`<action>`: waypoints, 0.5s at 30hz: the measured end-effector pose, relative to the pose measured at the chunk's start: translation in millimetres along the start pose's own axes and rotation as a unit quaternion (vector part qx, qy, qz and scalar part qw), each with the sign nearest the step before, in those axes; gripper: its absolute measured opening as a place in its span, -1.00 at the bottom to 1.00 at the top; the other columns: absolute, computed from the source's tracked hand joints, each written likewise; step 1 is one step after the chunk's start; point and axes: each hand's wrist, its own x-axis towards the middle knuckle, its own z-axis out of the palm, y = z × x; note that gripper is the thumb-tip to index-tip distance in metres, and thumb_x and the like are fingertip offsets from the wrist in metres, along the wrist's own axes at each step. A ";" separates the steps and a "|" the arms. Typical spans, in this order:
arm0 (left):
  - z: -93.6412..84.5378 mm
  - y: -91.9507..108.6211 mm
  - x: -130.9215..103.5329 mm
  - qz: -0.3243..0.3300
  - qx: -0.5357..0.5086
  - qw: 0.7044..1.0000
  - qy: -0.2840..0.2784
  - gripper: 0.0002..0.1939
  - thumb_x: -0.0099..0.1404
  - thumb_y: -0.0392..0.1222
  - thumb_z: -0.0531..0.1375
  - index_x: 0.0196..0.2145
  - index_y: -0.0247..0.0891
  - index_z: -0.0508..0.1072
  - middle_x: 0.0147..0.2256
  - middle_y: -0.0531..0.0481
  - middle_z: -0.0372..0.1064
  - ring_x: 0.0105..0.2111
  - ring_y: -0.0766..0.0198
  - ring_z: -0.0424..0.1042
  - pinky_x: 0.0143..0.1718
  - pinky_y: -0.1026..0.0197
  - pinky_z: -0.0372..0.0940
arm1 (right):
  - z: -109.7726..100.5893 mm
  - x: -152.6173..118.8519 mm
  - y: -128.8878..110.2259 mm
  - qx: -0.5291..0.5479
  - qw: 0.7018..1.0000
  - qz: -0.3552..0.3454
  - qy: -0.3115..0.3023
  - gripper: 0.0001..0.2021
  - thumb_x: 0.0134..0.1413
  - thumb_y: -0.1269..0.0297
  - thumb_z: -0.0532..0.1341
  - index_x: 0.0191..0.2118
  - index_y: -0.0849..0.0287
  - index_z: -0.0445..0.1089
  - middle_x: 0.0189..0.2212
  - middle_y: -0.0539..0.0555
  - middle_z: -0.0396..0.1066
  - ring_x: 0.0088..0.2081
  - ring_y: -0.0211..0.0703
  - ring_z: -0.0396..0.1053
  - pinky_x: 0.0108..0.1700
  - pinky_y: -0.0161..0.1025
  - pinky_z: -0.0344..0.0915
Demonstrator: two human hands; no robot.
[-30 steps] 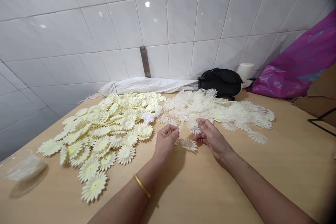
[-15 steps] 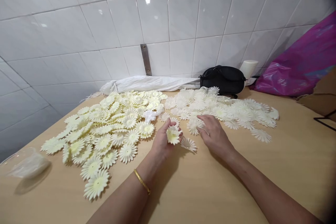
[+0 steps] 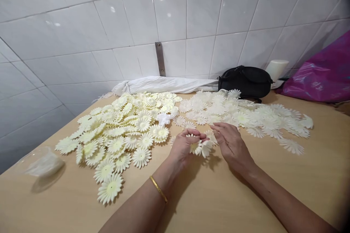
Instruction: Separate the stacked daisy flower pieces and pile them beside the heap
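My left hand (image 3: pixel 183 147), with a gold bangle at its wrist, is closed on a pale yellow artificial daisy petal layer (image 3: pixel 193 147). A whiter curled petal layer (image 3: pixel 205 148) sits against it at the fingertips, casting a shadow on the table. My right hand (image 3: pixel 232 147) is just to the right, fingers stretched and thumb apart, with nothing visible in it. A white petal layer (image 3: pixel 211 136) lies by its fingertips; whether they touch is unclear. Left of my hands spreads a heap of pale yellow petal layers (image 3: pixel 116 143). Whiter, thinner ones (image 3: pixel 243 116) are piled behind my right hand.
A clear plastic container (image 3: pixel 45 164) stands at the table's left. Along the tiled wall lie a rolled white cloth (image 3: pixel 164 85) and a black case (image 3: pixel 246 82). A white cylinder (image 3: pixel 277 69) and a purple bag (image 3: pixel 317 76) are at the right. Crumpled white material (image 3: pixel 164 119) lies between the piles.
The view has swung slightly left. My left hand has moved toward the right hand, and a second petal layer now shows at its fingers. My right hand has drawn back from the white petal layer.
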 end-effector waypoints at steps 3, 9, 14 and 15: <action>1.7 -3.4 -2.5 -0.024 -0.027 0.999 0.011 -0.79 -0.08 -0.52 0.15 -0.47 -0.34 0.25 -0.56 -0.03 0.35 -0.54 0.31 0.39 -0.41 0.22 0.29 | -5.4 -2.3 -14.0 0.108 0.994 -0.005 -0.030 -0.72 0.14 0.18 -0.04 -0.15 0.16 0.30 -0.19 0.13 0.33 -0.10 -0.08 0.22 -0.08 -0.13 0.17; -4.8 4.6 -0.5 0.091 0.046 0.994 0.044 -0.85 -0.04 -0.40 0.18 -0.47 -0.31 0.27 -0.60 0.03 0.30 -0.58 0.34 0.34 -0.47 0.25 0.24 | -18.8 2.2 -16.0 0.121 0.988 0.019 -0.088 -0.78 0.07 0.18 0.06 -0.26 0.16 0.36 -0.31 0.12 0.35 -0.21 -0.09 0.26 -0.16 -0.14 0.18; -8.1 9.0 0.0 0.124 0.126 0.980 0.087 -0.89 -0.04 -0.38 0.14 -0.49 -0.29 0.25 -0.65 0.11 0.22 -0.64 0.40 0.27 -0.53 0.30 0.17 | -30.6 4.7 -15.4 0.115 0.956 -0.022 -0.268 -0.80 -0.08 0.20 0.18 -0.28 0.13 0.38 -0.31 0.09 0.35 -0.22 -0.10 0.23 -0.19 -0.17 0.15; -8.9 9.1 0.5 0.128 0.137 0.977 0.098 -0.89 -0.05 -0.39 0.13 -0.49 -0.29 0.25 -0.66 0.12 0.21 -0.65 0.41 0.25 -0.52 0.30 0.17 | -29.1 3.5 -16.3 0.100 0.951 -0.038 -0.292 -0.84 -0.08 0.24 0.18 -0.31 0.14 0.37 -0.34 0.08 0.35 -0.24 -0.10 0.22 -0.21 -0.17 0.13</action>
